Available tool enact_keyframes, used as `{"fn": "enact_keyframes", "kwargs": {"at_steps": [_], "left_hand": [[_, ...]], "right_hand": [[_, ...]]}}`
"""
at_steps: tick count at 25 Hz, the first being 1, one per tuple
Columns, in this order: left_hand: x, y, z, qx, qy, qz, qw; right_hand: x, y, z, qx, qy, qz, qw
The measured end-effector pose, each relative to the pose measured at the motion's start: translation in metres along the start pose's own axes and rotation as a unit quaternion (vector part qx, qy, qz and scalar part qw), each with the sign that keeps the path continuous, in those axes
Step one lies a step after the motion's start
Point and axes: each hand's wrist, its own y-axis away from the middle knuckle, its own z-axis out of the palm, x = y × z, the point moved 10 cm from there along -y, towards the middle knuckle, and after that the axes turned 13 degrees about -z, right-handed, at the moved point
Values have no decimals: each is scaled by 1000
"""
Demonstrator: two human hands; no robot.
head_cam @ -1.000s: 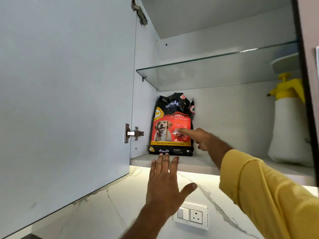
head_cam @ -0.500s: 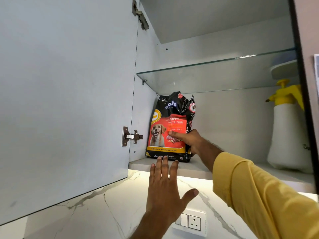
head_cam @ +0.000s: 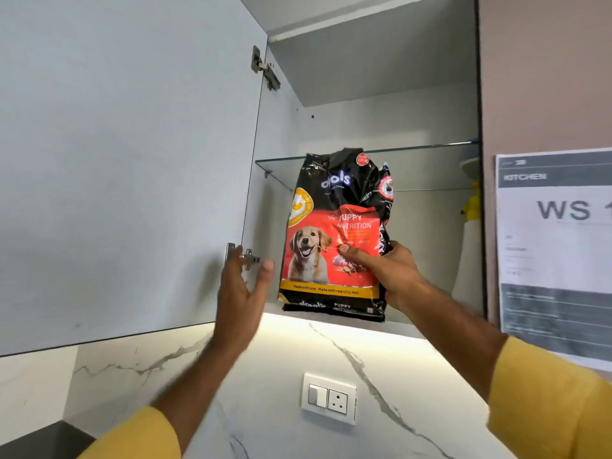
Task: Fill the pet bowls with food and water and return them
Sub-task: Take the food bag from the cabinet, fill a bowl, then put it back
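Observation:
A black and red bag of puppy food [head_cam: 326, 207] with a dog's picture stands upright at the front edge of the cabinet's bottom shelf [head_cam: 407, 329]. My right hand [head_cam: 385, 273] is shut on the bag's lower right side, thumb across its front. Just left of the bag, my left hand [head_cam: 241, 289] is raised with fingers apart, close to its edge and apart from it. No pet bowls are in view.
The open cabinet door [head_cam: 126, 160] hangs on the left. A glass shelf [head_cam: 430, 149] runs above the bag. A white spray bottle with a yellow top [head_cam: 470, 240] stands at the cabinet's right. A paper sign [head_cam: 556, 253] and a wall socket [head_cam: 328, 397] are nearby.
My right hand closed on the bag and drew it forward to the shelf's front edge. My left hand rose from the wall below the shelf to beside the bag.

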Motion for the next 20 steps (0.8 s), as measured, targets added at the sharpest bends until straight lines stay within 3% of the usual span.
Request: {"fn": "enact_keyframes", "kwargs": {"at_steps": [3,5,9,16,20], "left_hand": [[34,9,26,-189,56,-166,966],[57,47,38,-274,75,-191,940],[69,144,17,-262,116,-199,937],[-18,314,-33,-201,93,-284,933],[-63,373,-56,-227,47,-325,917]], "right_hand": [[-35,62,-14,-32,-29,-20,999],[-49,112,-24,-48,-32,-28,998],[-35,231,-50,-55,-42,8,998],[52,430,-84,-54,13,104,993],[88,512,-82,-66,-22,144,987]]}}
